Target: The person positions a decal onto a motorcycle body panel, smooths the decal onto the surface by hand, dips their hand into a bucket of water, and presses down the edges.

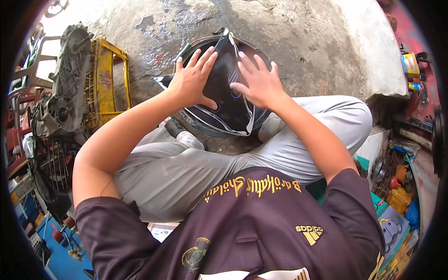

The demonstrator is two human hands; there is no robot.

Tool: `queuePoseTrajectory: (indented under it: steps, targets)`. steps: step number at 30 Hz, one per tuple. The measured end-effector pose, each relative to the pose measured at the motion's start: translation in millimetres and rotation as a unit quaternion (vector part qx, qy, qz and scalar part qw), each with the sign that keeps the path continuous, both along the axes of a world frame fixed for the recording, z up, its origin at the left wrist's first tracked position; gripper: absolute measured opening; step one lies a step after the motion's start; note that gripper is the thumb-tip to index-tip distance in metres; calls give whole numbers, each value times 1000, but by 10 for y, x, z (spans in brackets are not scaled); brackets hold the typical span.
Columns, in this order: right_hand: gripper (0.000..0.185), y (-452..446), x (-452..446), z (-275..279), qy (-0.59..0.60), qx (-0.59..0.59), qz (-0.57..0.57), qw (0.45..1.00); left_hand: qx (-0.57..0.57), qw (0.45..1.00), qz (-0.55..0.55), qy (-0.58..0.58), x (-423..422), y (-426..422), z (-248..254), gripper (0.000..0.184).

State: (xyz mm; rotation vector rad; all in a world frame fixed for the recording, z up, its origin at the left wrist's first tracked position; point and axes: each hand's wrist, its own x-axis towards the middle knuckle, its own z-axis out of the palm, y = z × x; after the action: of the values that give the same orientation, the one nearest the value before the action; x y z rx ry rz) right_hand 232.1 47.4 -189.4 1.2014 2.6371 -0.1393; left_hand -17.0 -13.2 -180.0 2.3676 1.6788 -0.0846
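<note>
A black, pointed panel (224, 100) with white and blue edging lies across a round, dark basin (259, 53) on the ground between the legs. My left hand (193, 79) has its fingers spread, with the palm over the left side of the panel and the thumb near a small round hole. On the other side my right hand (259, 81) is also spread out, its thumb pointing inward over the panel. Neither hand grips anything. Whether the palms press on the panel or hover just above it is hard to tell.
Wet, rough concrete (308, 42) surrounds the basin. At the left stand a grey metal engine casing (70, 84) and a yellow frame (105, 84). A white ledge (375, 56) runs along the right, with tools, bottles and colourful packages beyond it.
</note>
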Motion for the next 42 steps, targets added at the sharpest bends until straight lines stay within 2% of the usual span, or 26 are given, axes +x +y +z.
queuePoseTrajectory:
  steps: [3,5,9,10,15,21,25,26,31,34,38,42]
  targets:
    - [87,245,-167,-82,2,10,-28,1000,-12,1000,12,-10,4,-7,29,153]
    - [89,423,-245,-142,57,-34,-67,996,-9,1000,7,-21,-13,-5,44,153]
    - [87,298,-173,-84,15,-7,-29,999,-9,1000,14,-17,-12,-15,36,153]
    - [81,215,-128,-60,8,-8,-15,1000,-12,1000,13,-15,-11,-16,44,153]
    - [81,43,-45,-18,17,16,-16,1000,-14,1000,10,-12,-18,-7,19,153]
    - [86,481,-362,-79,44,-18,-88,995,-3,1000,3,-2,-28,-7,12,150]
    - [87,254,-135,-84,-1,15,-1,1000,-5,1000,10,0,-20,-8,28,151]
    - [80,148,-35,-54,34,11,14,999,-9,1000,12,-8,-22,-6,24,152]
    - [81,51,-32,-23,39,-11,0,999,-23,999,15,-17,-7,7,46,152]
    - [94,296,-247,-107,35,4,-33,999,-31,999,16,-14,-3,-6,66,152]
    - [94,484,-289,-127,48,-8,-40,998,-30,999,20,3,22,-1,83,152]
    - [87,131,-84,-69,52,-25,-12,998,-12,1000,7,16,-4,-1,18,152]
